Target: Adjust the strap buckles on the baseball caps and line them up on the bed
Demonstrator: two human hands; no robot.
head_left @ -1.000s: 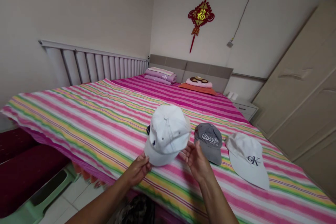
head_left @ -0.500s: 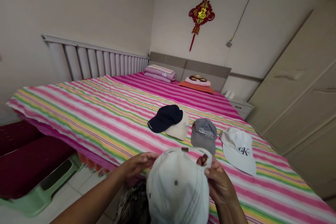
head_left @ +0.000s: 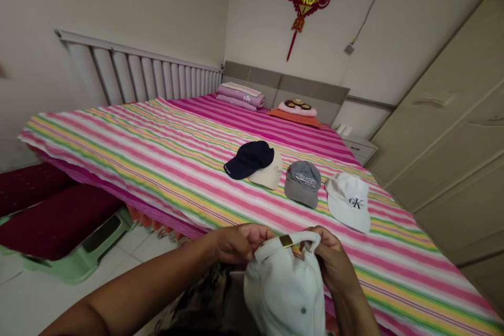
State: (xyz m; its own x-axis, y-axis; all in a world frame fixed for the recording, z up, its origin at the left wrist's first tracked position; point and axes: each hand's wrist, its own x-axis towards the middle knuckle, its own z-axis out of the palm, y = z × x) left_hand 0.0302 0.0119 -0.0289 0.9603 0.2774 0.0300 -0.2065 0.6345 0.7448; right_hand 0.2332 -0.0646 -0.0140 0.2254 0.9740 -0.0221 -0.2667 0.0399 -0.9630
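Note:
Close to me is a pale, whitish baseball cap (head_left: 285, 286) with its back opening, strap and brass buckle upward. My left hand (head_left: 240, 241) is closed with curled fingers at the left end of the strap. On the other side, my right hand (head_left: 333, 260) pinches the cap's rim by the strap's right end. Beyond them on the bed lie a navy cap (head_left: 252, 157) overlapping a cream cap (head_left: 270, 172), a grey cap (head_left: 303, 184) with white lettering, and a white cap (head_left: 349, 202) with black letters. The held cap's brim is hidden.
The caps lie on a bed with a striped sheet (head_left: 118, 142). Folded purple bedding (head_left: 240, 97) and an orange-and-pink pile (head_left: 297, 113) sit by the headboard (head_left: 291, 84). Green stools with dark red tops (head_left: 59, 220) stand at left, a wardrobe (head_left: 444, 131) at right.
The held cap has turned and tilted, showing the brass buckle. My left hand has come from beside the cap to its strap end. The view has dipped slightly.

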